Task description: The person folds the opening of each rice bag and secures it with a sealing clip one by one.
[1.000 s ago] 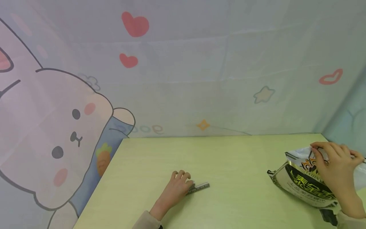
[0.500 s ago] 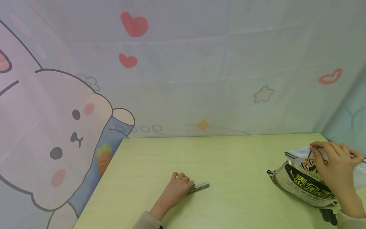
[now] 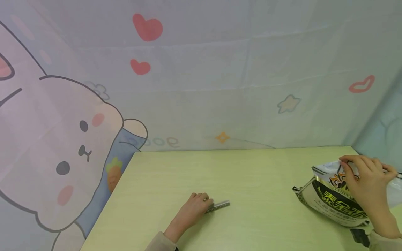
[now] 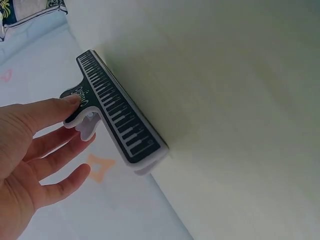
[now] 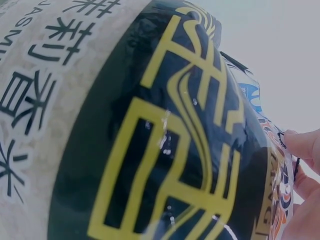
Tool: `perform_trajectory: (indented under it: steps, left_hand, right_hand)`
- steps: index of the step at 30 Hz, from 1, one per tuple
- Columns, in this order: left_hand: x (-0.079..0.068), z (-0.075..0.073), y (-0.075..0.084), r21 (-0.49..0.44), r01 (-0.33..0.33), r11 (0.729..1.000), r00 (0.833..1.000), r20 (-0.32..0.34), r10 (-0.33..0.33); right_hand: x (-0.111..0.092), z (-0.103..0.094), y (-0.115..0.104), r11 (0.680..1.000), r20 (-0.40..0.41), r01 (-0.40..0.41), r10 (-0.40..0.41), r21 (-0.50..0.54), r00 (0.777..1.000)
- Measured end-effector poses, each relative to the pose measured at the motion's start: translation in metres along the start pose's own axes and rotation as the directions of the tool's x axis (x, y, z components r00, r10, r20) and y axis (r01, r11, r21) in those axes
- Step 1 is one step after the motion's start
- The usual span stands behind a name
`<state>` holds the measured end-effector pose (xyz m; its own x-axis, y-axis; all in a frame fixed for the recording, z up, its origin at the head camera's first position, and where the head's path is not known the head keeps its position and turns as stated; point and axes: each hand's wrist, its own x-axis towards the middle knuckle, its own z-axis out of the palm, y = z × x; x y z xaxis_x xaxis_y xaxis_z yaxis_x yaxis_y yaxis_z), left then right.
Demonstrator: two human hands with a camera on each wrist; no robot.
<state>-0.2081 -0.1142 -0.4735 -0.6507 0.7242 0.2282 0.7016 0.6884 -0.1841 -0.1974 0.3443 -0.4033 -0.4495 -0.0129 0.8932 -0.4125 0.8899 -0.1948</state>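
My left hand pinches a black and white clip low over the table. In the left wrist view, piano keys are printed along the clip's long bar, and the thumb lies on its lettered handle with fingertips at the handle below. At the right, my right hand grips the folded upper part of a plastic bag of rice. White grains show through the bag's clear front, beside a black band with yellow characters. Part of the bag is hidden behind the hand.
The pale yellow-green table runs back to a hanging cloth printed with a rabbit, hearts and stars. A small black piece shows below the bag, near the right sleeve.
The left hand's fingers have drawn in and lowered slightly around the clip, which stays about where it was. The right hand and the rice bag have barely moved.
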Motion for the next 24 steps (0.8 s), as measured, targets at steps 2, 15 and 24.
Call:
perform_trajectory:
  steps: [2, 15, 24]
  left_hand:
    - [-0.0004, -0.0003, 0.0001, -0.006, 0.001, 1.0, 1.0, -0.004, -0.001]
    - [-0.0019, -0.0006, -0.0007, -0.042, 0.018, 0.999, 0.999, -0.031, -0.02]
    - [-0.0053, -0.0013, -0.003, -0.07, 0.018, 0.997, 0.997, -0.071, -0.023]
  right_hand:
    - [0.0002, -0.0002, -0.0007, 1.0, 0.006, -0.004, 0.004, 0.002, 1.0]
    - [-0.0013, -0.0001, 0.0, 1.0, -0.004, -0.004, 0.004, -0.004, 1.0]
    - [-0.0005, 0.0002, -0.0003, 1.0, -0.004, -0.007, 0.007, -0.001, 1.0]
